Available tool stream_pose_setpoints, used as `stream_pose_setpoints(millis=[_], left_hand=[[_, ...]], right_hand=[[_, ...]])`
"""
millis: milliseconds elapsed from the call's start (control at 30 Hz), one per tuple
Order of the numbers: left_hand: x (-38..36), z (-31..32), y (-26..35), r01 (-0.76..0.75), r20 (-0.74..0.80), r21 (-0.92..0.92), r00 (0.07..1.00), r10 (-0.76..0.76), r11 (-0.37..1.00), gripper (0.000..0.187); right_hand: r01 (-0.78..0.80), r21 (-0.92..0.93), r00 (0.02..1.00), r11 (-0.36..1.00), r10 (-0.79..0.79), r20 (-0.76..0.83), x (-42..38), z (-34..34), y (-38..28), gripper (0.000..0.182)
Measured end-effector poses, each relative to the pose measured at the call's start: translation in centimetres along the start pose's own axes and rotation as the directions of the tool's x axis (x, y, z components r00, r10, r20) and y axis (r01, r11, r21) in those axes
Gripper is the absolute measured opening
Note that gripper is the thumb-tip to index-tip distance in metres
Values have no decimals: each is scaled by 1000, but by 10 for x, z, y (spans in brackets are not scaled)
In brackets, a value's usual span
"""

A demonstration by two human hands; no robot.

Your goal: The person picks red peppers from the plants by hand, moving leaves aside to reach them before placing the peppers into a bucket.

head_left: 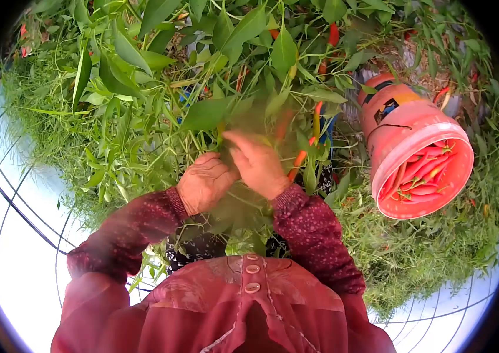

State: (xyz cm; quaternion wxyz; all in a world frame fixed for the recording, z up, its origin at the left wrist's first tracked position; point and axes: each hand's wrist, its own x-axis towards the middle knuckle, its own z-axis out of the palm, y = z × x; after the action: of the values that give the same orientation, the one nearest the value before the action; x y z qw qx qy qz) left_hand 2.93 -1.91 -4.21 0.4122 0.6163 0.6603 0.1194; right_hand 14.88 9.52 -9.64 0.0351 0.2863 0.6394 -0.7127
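Both hands are among the pepper plants at the middle of the view. My left hand [206, 183] has its fingers curled inward, with the fingertips hidden by leaves and by the other hand. Close beside it on the right, my right hand [257, 165] is bent toward the same stems, its thumb and fingers partly blurred. What either hand grips cannot be made out. An orange-red pepper [297, 165] hangs just right of my right hand, and a yellow and red pepper [317, 122] hangs above that one. Large green leaves [205, 114] lie just above the hands.
A red bucket [383, 126] with red peppers [423, 170] inside is tilted among the plants at the right, its mouth facing me. More red peppers [333, 35] hang at the upper right. Thin dark frame lines [11, 197] cross the bright background at the left.
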Motion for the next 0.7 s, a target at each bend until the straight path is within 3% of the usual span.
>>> stream_pose_setpoints(millis=[67, 100, 133, 167, 200, 267, 367, 400, 433, 467, 500, 600, 633, 667, 700], left_hand=[[4, -11, 1, -62, 4, 33, 998, 62, 998, 35], [3, -18, 0, -49, 115, -6, 992, 50, 999, 29], [5, -25, 1, -50, 122, -4, 991, 50, 999, 29], [11, -33, 2, -66, 227, 5, 972, 63, 998, 29], [17, -42, 3, -79, 328, 13, 942, 71, 997, 30], [36, -53, 5, -87, 364, 31, 929, 70, 996, 23], [68, -56, 6, -44, 590, 95, 807, -21, 995, 10], [78, -56, 6, -47, 594, 97, 804, -20, 994, 10], [89, -57, 7, -16, 432, 78, 902, -20, 997, 10], [101, -57, 9, 12, 257, 50, 966, -25, 999, 10], [117, -55, 10, 67, 236, 25, 969, -71, 997, 9], [146, 0, -18, 92, 535, 129, 832, -147, 987, 14], [147, 27, -38, 109, 601, 156, 778, -182, 982, 16], [151, 43, -52, 196, 619, 186, 737, -270, 963, 18], [154, 50, -58, 286, 636, 216, 684, -357, 934, 20]], right_hand=[[56, -57, 997, 997, -54, 47, 0, 31, 23, 35], [53, -45, 998, 998, -51, 44, -3, 34, 22, 35], [-30, -25, 990, 999, 33, 134, -6, 34, 20, 38], [-109, -16, 969, 994, 110, 221, -6, 32, 19, 41], [-106, -12, 971, 994, 106, 215, -7, 32, 18, 41], [-39, 48, 994, 998, 34, 106, -8, 32, 18, 47], [-35, 82, 999, 996, 33, 28, -11, 30, 21, 49], [-25, 78, 1000, 997, 25, -1, -12, 30, 23, 47], [-26, 83, 1000, 996, 27, -8, -15, 36, 30, 47], [9, -73, 999, 997, -7, 32, -22, 48, 40, 35], [49, -224, 996, 973, -32, 80, -28, 57, 43, 27], [29, -290, 995, 956, -1, 98, -28, 60, 29, 18], [74, -291, 997, 954, -61, 55, -27, 57, 23, 17], [72, -286, 997, 956, -62, 43, -23, 52, 19, 17], [45, -334, 986, 942, 11, 164, -23, 47, 16, 22]])
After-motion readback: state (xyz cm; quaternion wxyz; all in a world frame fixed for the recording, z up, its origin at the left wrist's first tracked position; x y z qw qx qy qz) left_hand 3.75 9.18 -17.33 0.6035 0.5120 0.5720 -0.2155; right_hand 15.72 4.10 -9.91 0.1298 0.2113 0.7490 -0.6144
